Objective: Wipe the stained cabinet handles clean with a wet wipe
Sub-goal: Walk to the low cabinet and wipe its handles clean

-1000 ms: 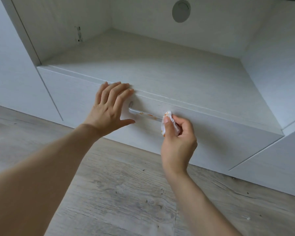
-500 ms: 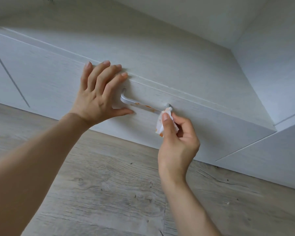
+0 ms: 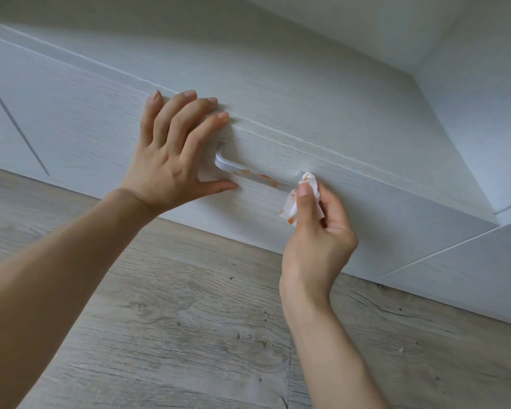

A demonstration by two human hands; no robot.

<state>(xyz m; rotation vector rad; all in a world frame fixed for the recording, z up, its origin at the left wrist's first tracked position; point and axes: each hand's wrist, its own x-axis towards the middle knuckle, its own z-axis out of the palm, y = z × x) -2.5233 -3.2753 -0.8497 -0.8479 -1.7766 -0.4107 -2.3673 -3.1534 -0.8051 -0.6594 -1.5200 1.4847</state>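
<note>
A silver bar handle (image 3: 248,171) runs across the white drawer front (image 3: 381,219), with orange smears along its middle and right part. My right hand (image 3: 316,231) pinches a crumpled white wet wipe (image 3: 307,187) stained orange, pressed against the handle's right end. My left hand (image 3: 174,154) lies flat on the drawer front just left of the handle, fingers spread up to the drawer's top edge, thumb under the handle's left end.
A white shelf surface (image 3: 278,63) lies above the drawer, with a white side panel (image 3: 478,107) at the right. More white cabinet fronts (image 3: 0,125) continue to the left. Grey wood-look floor (image 3: 189,335) lies below.
The view has dropped and come closer to the drawer. My right hand with the wipe has slid to the handle's right end; my left hand stays flat on the drawer front.
</note>
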